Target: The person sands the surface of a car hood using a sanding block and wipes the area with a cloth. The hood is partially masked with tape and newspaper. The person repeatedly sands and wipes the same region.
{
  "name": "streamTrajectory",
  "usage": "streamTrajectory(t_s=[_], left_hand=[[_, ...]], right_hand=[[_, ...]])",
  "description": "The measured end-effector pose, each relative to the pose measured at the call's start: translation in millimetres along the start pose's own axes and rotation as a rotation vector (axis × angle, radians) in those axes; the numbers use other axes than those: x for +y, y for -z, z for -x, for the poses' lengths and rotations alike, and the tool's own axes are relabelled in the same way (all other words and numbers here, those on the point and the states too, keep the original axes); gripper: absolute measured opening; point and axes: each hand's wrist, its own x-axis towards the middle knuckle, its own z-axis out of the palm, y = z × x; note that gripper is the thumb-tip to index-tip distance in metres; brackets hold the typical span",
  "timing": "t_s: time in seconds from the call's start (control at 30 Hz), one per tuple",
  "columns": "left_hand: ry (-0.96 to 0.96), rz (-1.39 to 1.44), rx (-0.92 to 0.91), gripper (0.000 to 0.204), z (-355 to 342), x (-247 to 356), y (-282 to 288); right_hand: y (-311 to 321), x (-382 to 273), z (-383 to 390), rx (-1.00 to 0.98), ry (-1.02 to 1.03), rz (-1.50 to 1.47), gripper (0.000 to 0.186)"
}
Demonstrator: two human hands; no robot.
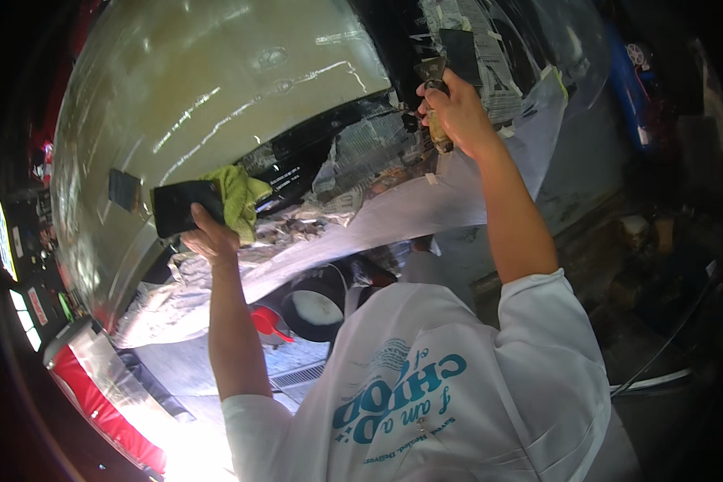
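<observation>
My left hand [209,237] grips a black rectangular pad [177,209], with a yellow-green cloth [243,209] bunched against it, at the lower edge of a glossy pale car panel [217,72]. A small dark square [124,190] lies on the panel left of that hand. At the upper right, my right hand [456,116] is closed round the worn yellowish handle of a scraper-like tool [436,128], its wide dark head pointing up. Newspaper [357,157] and translucent sheeting [506,169] cover the areas around the panel. Another dark rectangle [458,56] lies on the newspaper behind the tool.
Below the sheeting are a black bucket [297,297] with whitish contents and a red plastic item [267,323]. A blue object [631,96] stands at the right. A red-covered object [112,402] is at the lower left. A dark cable [667,337] runs at the right.
</observation>
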Motion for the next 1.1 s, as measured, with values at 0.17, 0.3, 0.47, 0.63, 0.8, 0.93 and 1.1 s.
streamTrajectory(t_s=[0.17, 0.3, 0.47, 0.63, 0.8, 0.93, 1.1], left_hand=[[0.046, -0.112, -0.078, 0.057, -2.2, 0.4, 8.8], [0.067, -0.006, -0.006, 0.06, -1.5, -7.7, 4.1], [0.072, 0.118, 0.024, 0.061, -0.9, 10.6, -2.6], [0.19, 0.213, -0.037, 0.051, -3.8, -15.6, 6.7], [0.2, 0.346, -0.032, 0.052, -4.8, -21.1, 5.5], [0.306, 0.36, 0.025, 0.069, -3.4, -27.2, 3.9], [-0.072, 0.041, -0.083, 0.085, -12.4, -122.7, 33.0]], right_hand=[[-20.3, 16.5, 33.3, 0.199, 0.364, 0.549, 0.04], [-37.7, 14.8, 47.3, 0.148, 0.289, 0.771, 0.043], [-37.4, 6.6, 43.8, 0.109, 0.284, 0.76, 0.047], [-24.9, 13.4, 31.9, 0.046, 0.337, 0.743, 0.053], [-16.3, 11.2, 28.2, 0.008, 0.241, 0.728, 0.052], [-14.1, 7.9, 22.6, -0.003, 0.248, 0.708, 0.052], [-11.5, 7.4, 16.7, -0.052, 0.266, 0.728, 0.052]])
